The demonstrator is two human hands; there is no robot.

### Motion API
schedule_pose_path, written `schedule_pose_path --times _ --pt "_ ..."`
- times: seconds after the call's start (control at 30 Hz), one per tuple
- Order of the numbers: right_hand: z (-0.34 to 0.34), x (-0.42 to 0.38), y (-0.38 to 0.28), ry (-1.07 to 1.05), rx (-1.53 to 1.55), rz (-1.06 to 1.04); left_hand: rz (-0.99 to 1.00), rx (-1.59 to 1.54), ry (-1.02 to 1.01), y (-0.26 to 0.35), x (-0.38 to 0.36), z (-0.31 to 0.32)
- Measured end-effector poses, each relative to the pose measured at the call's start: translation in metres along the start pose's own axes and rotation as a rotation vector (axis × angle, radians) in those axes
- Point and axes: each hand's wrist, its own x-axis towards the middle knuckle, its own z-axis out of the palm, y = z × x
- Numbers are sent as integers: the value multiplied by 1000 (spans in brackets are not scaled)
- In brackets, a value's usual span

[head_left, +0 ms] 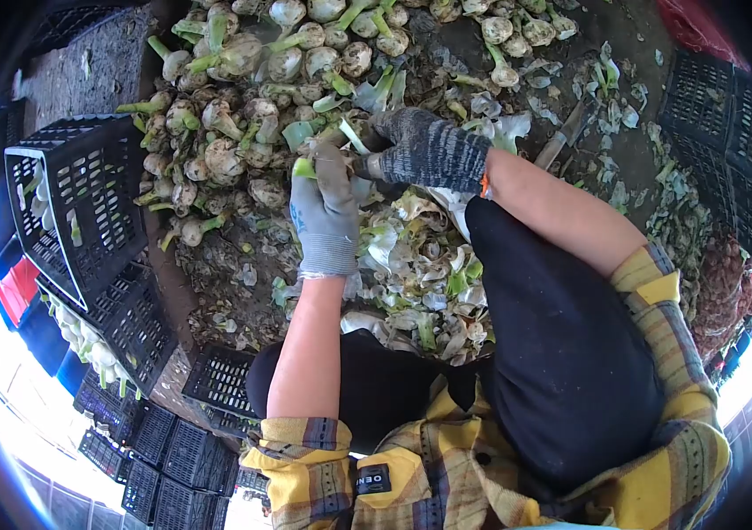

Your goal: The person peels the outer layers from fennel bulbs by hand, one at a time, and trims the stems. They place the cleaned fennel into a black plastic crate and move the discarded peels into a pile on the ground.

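Gloved in light grey, my left hand (324, 190) is closed around a bulb with a green stem end (304, 168) poking out beside the thumb. My right hand (424, 148), in a dark striped glove, meets it at the same bulb with its fingers bent. Most of the bulb is hidden by the gloves, and a pale strip of leaf or peel (354, 137) stands up between the hands. Dirty bulbs with green stems (221, 155) are heaped just beyond and left of my left hand. Below the hands lie loose peels and leaves (393, 243).
A black crate (93, 199) stands at the left, with another crate of pale peeled bulbs (84, 340) below it. More black crates (186, 455) are stacked at lower left. Dark crates (720, 132) line the right, near a red net sack (729, 291). My knees flank the peels.
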Motion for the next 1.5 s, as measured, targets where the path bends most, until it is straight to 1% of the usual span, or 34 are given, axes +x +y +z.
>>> schedule_pose_path --times 0.07,0.1,0.17,0.23,0.27,0.3,0.33,0.37,0.43,0.5,0.6,0.63,0.7,0.73,0.77,0.8,0.87,0.9,1.0,1.1,1.2,1.3,1.33,1.4,1.43,1.5 --pt "-2 -1 -2 -33 -95 13 161 57 12 -7 4 1" --pt "-2 -2 -2 -30 -148 -2 75 23 14 -5 6 1" --pt "1 -1 2 171 -95 -7 -98 -39 20 4 9 0" --pt "2 0 8 352 6 -5 -254 -264 125 8 15 -2" --pt "3 1 19 406 -83 -40 -333 -377 177 11 17 -3" --pt "4 4 29 459 -175 -77 -338 -365 229 24 17 1" --pt "4 7 39 513 -268 -114 -363 -414 239 19 17 0" --pt "8 4 30 434 379 12 -388 -463 249 9 18 -2" --pt "-4 14 64 234 760 101 -460 -512 264 6 17 -8" --pt "-9 -3 19 258 422 188 -542 -526 276 17 16 -13" --pt "-1 -1 25 91 -34 60 -518 -417 288 17 19 -14" --pt "2 0 28 34 -185 18 -460 -420 288 16 19 -12" --pt "8 2 29 -76 259 -64 -347 -428 287 15 18 -5" --pt "11 4 29 -129 480 -105 -331 -380 268 16 17 -4" --pt "13 1 6 -74 482 -21 -315 -333 250 20 15 -4" --pt "16 2 5 -51 436 -29 -299 -283 231 22 13 -3" --pt "22 4 3 -8 345 -47 -273 -286 246 17 13 0" --pt "21 5 -1 -12 272 53 -260 -287 253 15 13 1" --pt "18 2 -6 -3 234 -5 -293 -388 276 10 14 2" --pt "21 -1 2 10 391 -49 -386 -315 286 6 15 -2" --pt "23 3 17 122 176 -163 -387 -446 292 8 17 -2" --pt "22 8 25 194 129 -154 -409 -491 260 1 19 -6" --pt "21 7 26 136 129 -61 -395 -492 256 0 19 -6" --pt "13 -5 -6 23 132 127 -370 -493 244 3 17 -5" --pt "14 -6 -3 15 124 74 -314 -404 273 2 16 -3" --pt "17 -5 -10 34 73 40 -203 -221 331 -1 13 -1"
